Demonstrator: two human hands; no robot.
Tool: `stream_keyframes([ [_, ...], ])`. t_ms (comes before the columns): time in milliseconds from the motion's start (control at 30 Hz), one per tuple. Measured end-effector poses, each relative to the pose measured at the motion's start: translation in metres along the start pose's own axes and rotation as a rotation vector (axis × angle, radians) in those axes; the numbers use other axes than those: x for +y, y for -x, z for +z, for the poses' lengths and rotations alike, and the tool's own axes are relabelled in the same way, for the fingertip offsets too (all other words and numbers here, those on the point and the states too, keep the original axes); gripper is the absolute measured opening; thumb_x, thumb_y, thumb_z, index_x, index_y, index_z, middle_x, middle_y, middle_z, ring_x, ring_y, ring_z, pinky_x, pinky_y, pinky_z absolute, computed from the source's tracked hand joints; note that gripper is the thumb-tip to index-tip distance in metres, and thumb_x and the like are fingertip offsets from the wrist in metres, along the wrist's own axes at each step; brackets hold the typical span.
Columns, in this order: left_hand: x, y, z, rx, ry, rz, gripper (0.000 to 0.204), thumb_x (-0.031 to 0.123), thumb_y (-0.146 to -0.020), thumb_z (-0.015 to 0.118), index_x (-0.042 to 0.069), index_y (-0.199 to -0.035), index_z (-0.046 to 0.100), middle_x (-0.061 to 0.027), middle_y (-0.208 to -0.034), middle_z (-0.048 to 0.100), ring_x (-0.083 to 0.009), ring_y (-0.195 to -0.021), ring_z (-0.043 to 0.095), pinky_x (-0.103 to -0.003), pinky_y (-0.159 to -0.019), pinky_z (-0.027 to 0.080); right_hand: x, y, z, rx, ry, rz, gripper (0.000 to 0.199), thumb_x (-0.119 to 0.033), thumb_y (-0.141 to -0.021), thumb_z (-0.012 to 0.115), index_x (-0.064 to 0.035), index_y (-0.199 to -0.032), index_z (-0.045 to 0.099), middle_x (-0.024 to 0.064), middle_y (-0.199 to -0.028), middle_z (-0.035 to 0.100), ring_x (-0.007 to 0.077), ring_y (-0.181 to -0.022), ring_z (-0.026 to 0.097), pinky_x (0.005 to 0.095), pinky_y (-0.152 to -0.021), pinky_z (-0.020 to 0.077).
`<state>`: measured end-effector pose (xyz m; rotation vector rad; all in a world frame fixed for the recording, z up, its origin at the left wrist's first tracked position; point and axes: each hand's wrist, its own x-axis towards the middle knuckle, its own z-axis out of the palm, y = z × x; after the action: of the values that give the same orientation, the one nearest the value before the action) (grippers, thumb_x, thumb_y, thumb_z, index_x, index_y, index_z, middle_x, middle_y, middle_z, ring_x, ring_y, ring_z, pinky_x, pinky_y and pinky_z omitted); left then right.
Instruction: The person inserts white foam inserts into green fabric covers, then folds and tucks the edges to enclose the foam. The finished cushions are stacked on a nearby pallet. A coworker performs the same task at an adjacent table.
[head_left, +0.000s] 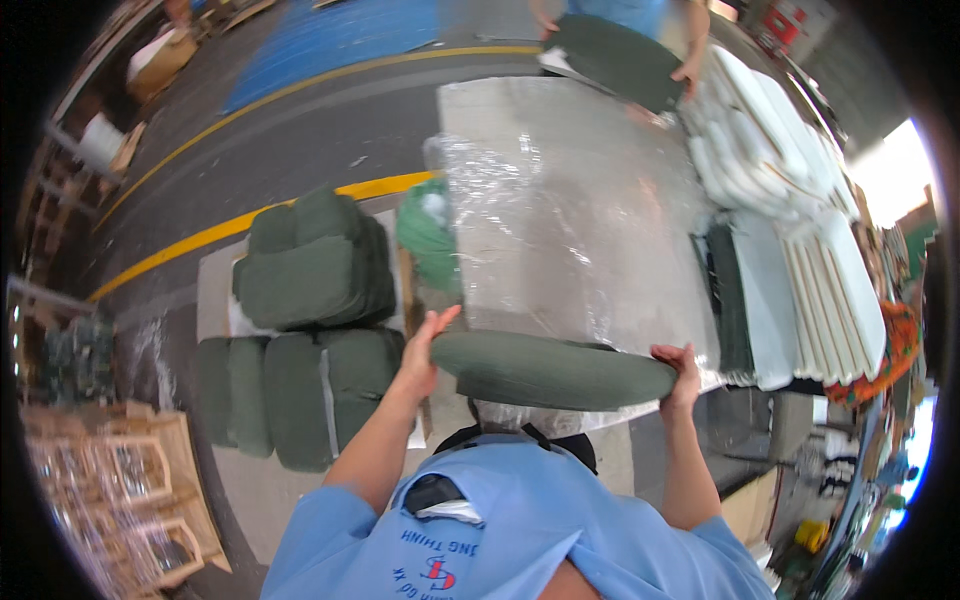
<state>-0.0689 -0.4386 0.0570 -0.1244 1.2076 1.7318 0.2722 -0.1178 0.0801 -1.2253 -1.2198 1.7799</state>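
Outstretched, your left hand [422, 360] and right hand [681, 378] clamp fingers on opposite ends of a rounded dark-green fabric cushion [555, 372].

Shows clear plastic film [510, 175], shiny and wrinkled toward the left, over the pale worktable [600, 110]. Carries, on the dark grey floor [290, 115] at left, yellow stripes [385, 187] and a light flat board [213, 290]; bears on that board dark green cushions, stacked far [300, 285] and near [297, 385].
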Motion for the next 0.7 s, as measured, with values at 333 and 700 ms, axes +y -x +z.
stream_keyframes([
  [333,-0.001,-0.010,0.012,-0.060,0.066,0.167,0.073,0.058,-0.113,0.033,0.000,-0.154,0.051,-0.0131,-0.151,0.056,-0.0223,-0.136,0.051,-0.038,-0.117,0.037,-0.006,0.000,0.012,0.026,-0.221,0.012,0.073,-0.062,-0.109,0.040,0.0010,-0.095,0.074,0.0157,-0.097,0.074,0.0245,-0.091,0.068,0.0373,-0.091,0.0518],
  [700,0.041,0.041,0.029,-0.122,-0.027,0.171,0.078,0.061,-0.113,0.032,-0.004,-0.147,0.056,-0.0174,-0.151,0.055,-0.0254,-0.143,0.047,-0.042,-0.121,0.033,-0.061,0.039,0.022,0.142,-0.265,0.005,0.072,-0.064,-0.108,0.043,-0.0004,-0.089,0.072,0.0146,-0.090,0.071,0.0226,-0.085,0.065,0.0369,-0.081,0.0526],
])
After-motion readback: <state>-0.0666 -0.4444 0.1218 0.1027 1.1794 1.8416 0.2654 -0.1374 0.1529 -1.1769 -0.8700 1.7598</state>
